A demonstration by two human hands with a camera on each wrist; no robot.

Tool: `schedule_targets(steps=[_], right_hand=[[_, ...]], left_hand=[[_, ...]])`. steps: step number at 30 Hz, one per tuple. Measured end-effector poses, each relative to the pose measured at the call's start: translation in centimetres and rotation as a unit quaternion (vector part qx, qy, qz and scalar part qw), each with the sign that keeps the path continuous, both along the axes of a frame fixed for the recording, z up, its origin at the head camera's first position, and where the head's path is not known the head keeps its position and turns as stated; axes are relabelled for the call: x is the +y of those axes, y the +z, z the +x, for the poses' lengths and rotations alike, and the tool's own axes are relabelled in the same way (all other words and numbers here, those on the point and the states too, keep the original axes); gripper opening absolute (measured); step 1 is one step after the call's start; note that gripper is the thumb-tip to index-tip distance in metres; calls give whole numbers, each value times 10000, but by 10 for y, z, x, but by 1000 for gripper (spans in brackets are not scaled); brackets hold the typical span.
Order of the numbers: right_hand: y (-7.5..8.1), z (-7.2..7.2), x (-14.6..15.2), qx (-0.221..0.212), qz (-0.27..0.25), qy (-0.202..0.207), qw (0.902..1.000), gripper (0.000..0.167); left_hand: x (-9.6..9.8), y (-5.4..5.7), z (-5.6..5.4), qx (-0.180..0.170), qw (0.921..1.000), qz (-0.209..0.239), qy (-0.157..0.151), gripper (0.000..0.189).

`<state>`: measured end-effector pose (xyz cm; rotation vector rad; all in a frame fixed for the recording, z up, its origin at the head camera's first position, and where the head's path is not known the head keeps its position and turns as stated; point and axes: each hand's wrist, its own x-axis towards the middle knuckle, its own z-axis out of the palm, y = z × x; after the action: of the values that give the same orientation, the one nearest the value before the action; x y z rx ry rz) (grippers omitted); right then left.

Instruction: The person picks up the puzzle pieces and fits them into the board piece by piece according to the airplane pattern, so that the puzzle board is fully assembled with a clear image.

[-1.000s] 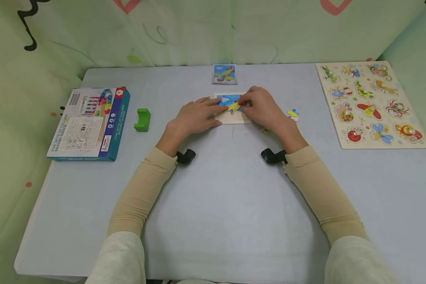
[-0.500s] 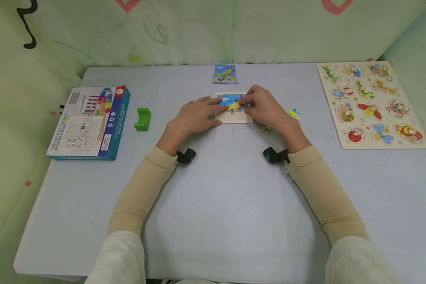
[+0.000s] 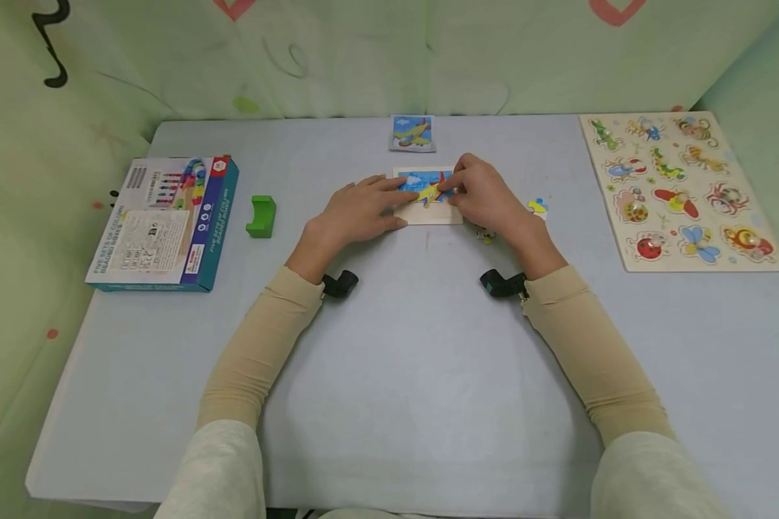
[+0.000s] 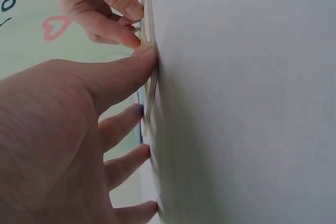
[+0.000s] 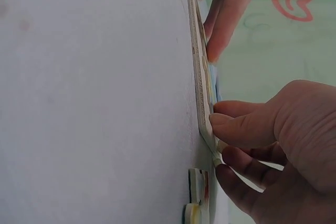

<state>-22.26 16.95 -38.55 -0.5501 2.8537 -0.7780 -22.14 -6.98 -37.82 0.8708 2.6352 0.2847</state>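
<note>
Green printed cloth (image 3: 350, 79) hangs behind a pale-covered table (image 3: 422, 375). Head view: puzzle tray (image 3: 431, 216) lies toward the table's far side, plane pic partly filled, near strip w/ no pcs in it. L hand (image 3: 357, 210) rests on the tray's left end, fingers spread, roughly straight. R hand (image 3: 483, 194) is at its right end, thumb & index bent close together; can't tell if they pinch a pc or just press. Loose pcs (image 3: 537, 207) sit right of the tray, partly behind that wrist. Picture card (image 3: 412, 137) is beyond the tray; green block (image 3: 267, 217) left of it; boxed set (image 3: 152, 241) farther left, closed, so contents n/a. Animal board (image 3: 754, 216), well right of the tray, has its cutouts in rows.

L wrist view: L thumb lies across the tray's near edge, other fingertips apart along & past its left end. Tray looks thin, stiff, prob. light wood; best held by the edges, steadied w/ a flat hand.

R wrist view: R thumb touches the tray edge near its corner, index just behind. Loose pcs by that corner look thick enough to pinch by the sides; smooth faces may slip a bit.
</note>
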Motion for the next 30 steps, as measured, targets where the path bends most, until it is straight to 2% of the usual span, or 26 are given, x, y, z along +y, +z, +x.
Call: schedule_targets(steps=[5, 9, 18, 30], right_hand=[[-1, 0, -1, 1, -34, -96, 9999, 27], [-1, 0, -1, -48, -83, -180, 9998, 27], [6, 0, 6, -306, -4, 13, 9995, 31], [17, 22, 38, -482, 5, -56, 9988, 32]], left_hand=[[-7, -2, -3, -177, 9996, 199, -24, 58], [-12, -4, -3, -170, 9995, 278, -18, 59], [-10, -4, 0, -79, 9997, 139, 160, 60], [-7, -3, 2, 14, 9997, 93, 221, 62]])
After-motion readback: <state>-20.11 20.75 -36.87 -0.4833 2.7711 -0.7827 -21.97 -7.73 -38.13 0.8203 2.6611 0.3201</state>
